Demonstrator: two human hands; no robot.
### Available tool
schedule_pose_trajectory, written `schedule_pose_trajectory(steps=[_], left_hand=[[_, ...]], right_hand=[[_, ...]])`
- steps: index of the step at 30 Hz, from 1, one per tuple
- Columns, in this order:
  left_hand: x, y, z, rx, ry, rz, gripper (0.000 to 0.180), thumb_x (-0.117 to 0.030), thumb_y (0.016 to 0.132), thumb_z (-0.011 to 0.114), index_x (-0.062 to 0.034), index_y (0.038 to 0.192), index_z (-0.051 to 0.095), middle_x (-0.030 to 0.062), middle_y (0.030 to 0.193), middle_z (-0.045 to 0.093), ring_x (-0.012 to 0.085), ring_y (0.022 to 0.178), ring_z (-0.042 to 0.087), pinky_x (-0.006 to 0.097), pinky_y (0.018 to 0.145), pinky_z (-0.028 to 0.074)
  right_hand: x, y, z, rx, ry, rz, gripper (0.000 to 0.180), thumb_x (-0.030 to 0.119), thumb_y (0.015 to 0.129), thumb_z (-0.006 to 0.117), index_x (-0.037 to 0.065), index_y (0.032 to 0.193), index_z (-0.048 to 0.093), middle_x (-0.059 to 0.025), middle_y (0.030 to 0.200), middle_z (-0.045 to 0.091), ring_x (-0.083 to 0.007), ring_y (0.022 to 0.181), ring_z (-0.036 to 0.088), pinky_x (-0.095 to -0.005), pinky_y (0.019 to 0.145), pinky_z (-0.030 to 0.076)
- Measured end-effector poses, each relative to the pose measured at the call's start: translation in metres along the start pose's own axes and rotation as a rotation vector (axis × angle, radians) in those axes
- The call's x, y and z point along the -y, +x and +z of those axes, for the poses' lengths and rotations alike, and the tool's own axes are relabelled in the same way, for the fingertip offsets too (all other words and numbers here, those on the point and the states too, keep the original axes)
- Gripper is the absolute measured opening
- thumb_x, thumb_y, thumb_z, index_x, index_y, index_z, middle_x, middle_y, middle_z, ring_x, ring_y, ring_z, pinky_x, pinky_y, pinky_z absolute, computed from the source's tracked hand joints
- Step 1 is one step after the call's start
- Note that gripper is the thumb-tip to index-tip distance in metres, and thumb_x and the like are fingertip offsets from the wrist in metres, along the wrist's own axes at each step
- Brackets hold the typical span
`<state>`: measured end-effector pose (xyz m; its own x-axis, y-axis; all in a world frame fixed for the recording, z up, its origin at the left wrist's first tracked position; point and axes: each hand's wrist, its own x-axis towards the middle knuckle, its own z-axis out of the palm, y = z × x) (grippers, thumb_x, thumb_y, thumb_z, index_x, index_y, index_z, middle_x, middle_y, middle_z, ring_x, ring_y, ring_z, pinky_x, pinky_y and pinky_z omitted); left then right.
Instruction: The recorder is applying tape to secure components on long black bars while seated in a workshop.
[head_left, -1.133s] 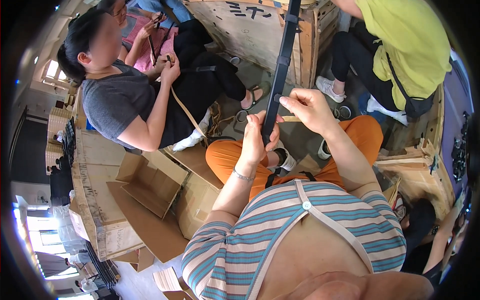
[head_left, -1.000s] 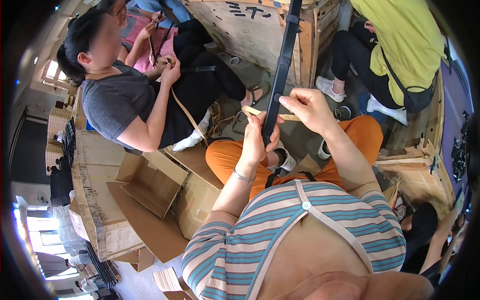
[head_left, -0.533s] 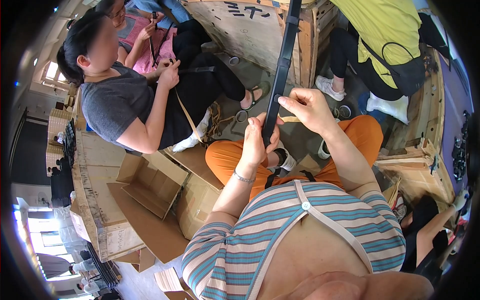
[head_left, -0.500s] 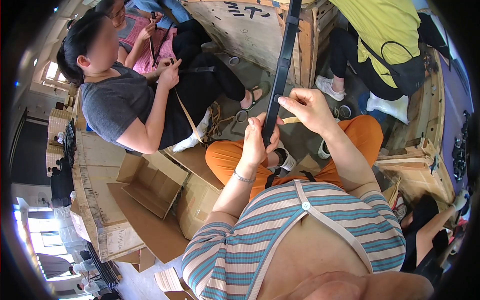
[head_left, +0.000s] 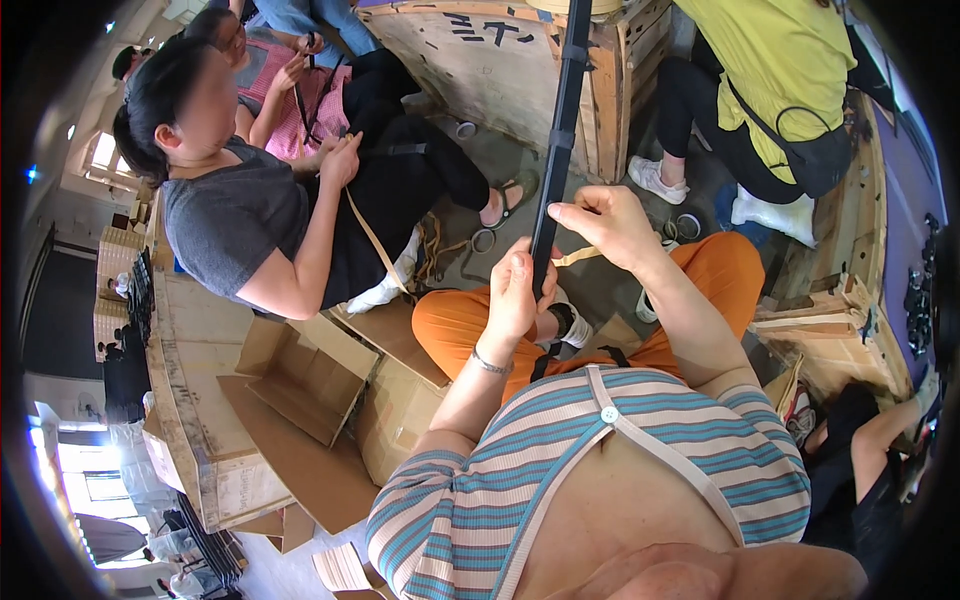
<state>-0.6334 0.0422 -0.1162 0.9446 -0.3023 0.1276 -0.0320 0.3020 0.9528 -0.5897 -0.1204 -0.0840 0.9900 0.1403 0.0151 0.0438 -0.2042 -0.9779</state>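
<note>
A long black bar (head_left: 565, 120) with darker bands wrapped around it at intervals slants up from my lap past the top of the view. Near its lower end, my left hand (head_left: 516, 290) is wrapped around it. My right hand (head_left: 612, 228) is pinched closed beside the bar, its thumb against the bar's right edge. A narrow tan strip (head_left: 577, 257) runs between the curled fingers of that hand and the bar, just above my left hand. What the right fingertips press on is partly hidden.
Open cardboard boxes (head_left: 310, 380) lie to my left beside a large wooden crate (head_left: 235, 360). Another crate (head_left: 510, 70) stands ahead. A co-worker in a grey shirt (head_left: 235, 215) sits at left with a tan strap; a person in yellow (head_left: 765, 70) is at far right. Tape rolls (head_left: 484, 241) lie on the floor.
The bar has tilted slightly more upright, its top shifting left. My right hand has moved slightly left and down along it. My left hand keeps its grip.
</note>
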Motion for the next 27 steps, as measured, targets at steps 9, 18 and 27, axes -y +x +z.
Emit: schedule_pose_trajectory(steps=[9, 18, 27], left_hand=[[0.001, -0.006, -0.003, 0.011, -0.046, 0.027, 0.056, -0.053, 0.09, 0.036, 0.0021, 0.093, 0.049, -0.0009, 0.053, 0.042, 0.004, 0.038, 0.033, 0.018, 0.035, 0.026], [-0.004, -0.006, -0.005, 0.1, -0.031, -0.046, 0.038, -0.039, 0.092, 0.045, -0.0011, 0.094, 0.051, 0.0008, 0.061, 0.048, 0.007, 0.052, 0.043, 0.02, 0.049, 0.035], [-0.016, -0.007, 0.011, -0.351, 0.41, 0.087, 0.018, -0.018, 0.088, 0.057, -0.0002, 0.089, 0.053, -0.0033, 0.067, 0.049, 0.0036, 0.06, 0.041, 0.019, 0.052, 0.035]], right_hand=[[-0.006, 0.007, -0.001, 0.077, -0.011, -0.068, 0.023, 0.018, 0.078, 0.067, 0.003, 0.091, 0.055, 0.0019, 0.072, 0.053, -0.0035, 0.067, 0.048, -0.0198, 0.053, 0.037], [0.018, -0.001, -0.007, 0.358, 0.339, -0.187, 0.011, 0.008, 0.083, 0.061, 0.002, 0.089, 0.054, -0.0006, 0.078, 0.057, -0.0063, 0.067, 0.052, -0.0212, 0.057, 0.045], [0.027, -0.01, -0.001, 0.221, 0.066, -0.314, 0.012, 0.005, 0.084, 0.06, -0.001, 0.091, 0.052, -0.0014, 0.075, 0.055, -0.0049, 0.069, 0.05, -0.0209, 0.061, 0.043]])
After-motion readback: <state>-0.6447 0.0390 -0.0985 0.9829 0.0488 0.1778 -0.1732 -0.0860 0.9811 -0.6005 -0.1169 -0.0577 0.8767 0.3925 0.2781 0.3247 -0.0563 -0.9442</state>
